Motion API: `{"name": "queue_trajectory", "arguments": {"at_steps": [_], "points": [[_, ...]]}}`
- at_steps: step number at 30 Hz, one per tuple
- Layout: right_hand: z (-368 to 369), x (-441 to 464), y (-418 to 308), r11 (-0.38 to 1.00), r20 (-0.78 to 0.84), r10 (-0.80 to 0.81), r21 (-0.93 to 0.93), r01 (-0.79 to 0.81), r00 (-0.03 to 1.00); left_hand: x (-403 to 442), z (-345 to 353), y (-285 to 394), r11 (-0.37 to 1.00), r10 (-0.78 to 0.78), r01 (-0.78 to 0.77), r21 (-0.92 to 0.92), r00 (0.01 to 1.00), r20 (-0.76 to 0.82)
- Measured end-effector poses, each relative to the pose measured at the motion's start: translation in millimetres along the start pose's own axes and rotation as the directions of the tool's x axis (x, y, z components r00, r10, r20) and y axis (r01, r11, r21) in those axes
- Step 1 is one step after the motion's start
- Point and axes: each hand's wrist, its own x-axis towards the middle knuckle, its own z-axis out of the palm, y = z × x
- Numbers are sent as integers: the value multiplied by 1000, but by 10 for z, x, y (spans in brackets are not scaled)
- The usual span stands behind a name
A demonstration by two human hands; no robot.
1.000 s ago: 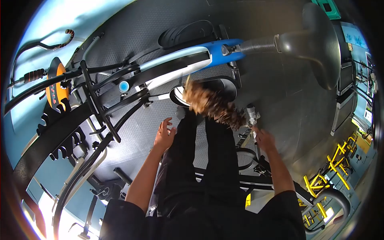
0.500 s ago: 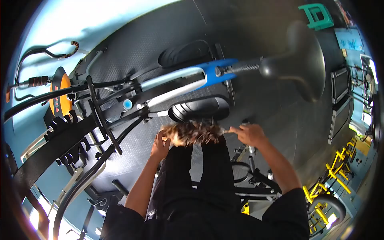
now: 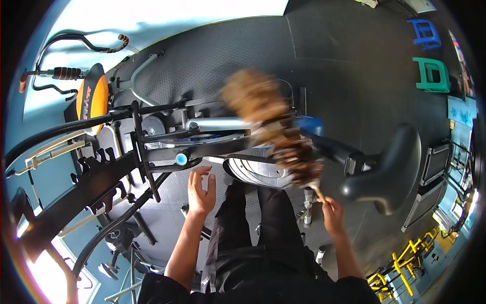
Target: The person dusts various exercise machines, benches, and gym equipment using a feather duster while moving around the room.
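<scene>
In my right hand [image 3: 333,217] is the thin handle of a brown feather duster [image 3: 288,137]. Its fluffy head, blurred by motion, reaches up and left across the blue and silver frame of an exercise machine [image 3: 217,123]. Part of that frame and one edge of a pedal [image 3: 253,169] lie hidden behind the feathers. My left hand [image 3: 201,193] holds nothing; its fingers are apart, just below the machine's black bar with the round blue cap [image 3: 181,159].
A black padded seat [image 3: 387,172] juts out on the right. Black handlebars [image 3: 71,124] and a rack bar [image 3: 76,187] fill the left. A green stool [image 3: 431,75] and a blue stool [image 3: 425,34] stand far right. Yellow gym equipment [image 3: 405,263] is at lower right.
The feather duster has swung up from in front of my legs to across the machine frame. My left hand has come away from its feathers. The camera view has shifted.
</scene>
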Motion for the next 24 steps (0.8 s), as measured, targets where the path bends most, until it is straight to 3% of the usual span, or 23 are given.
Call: {"name": "queue_trajectory", "arguments": {"at_steps": [2, 4, 6, 7, 9, 12, 14, 16, 18, 19, 20, 22, 24], "points": [[-48, -26, 21, 991, 4, 52, -125, -51, 999, 130, 23, 96, 967, 183, -155, 201, 975, -126], [181, 41, 43, 993, 83, -97, 77, 91, 992, 218, 73, 112, 965, 127, -101, 241, 987, -94], [561, 405, -230, 951, 216, -36, 308, -33, 976, 292, 199, 104, 879, 116, -77, 471, 992, -54], [776, 742, -253, 956, 234, -195, 264, 131, 953, 298, 265, 38, 898, 54, -48, 438, 999, -1], [1034, 1353, -886, 924, 304, 74, 337, -179, 950, 314, 404, 74, 888, 34, -30, 458, 999, -1], [1417, 2425, -937, 746, 409, 236, 505, -434, 882, 218, 545, 130, 890, 0, -5, 456, 1000, 12], [1771, 2478, -1136, 855, 268, 117, 463, -234, 956, 126, 598, 142, 911, -9, 5, 412, 1000, 10], [1806, 2539, -1208, 795, 460, 221, 425, -432, 860, 53, 611, 142, 914, -14, 9, 405, 1000, 9], [1836, 2522, -1094, 818, 229, 269, 458, -347, 936, -48, 601, 102, 920, -25, 19, 391, 1000, 11], [1992, 2582, -739, 969, -88, -13, 243, 34, 996, -78, 581, 96, 926, 3, 0, 377, 1000, -7], [2154, 2750, -291, 967, -217, -77, 221, 126, 973, -92, 561, 94, 927, 5, 3, 376, 1000, -19], [1888, 2444, -341, 955, 51, 107, 274, -117, 993, -146, 514, 86, 935, -20, 39, 354, 998, -58], [1561, 2016, -528, 972, 145, 110, 190, -137, 983, -185, 466, 74, 942, -29, 59, 330, 995, -95]]}}
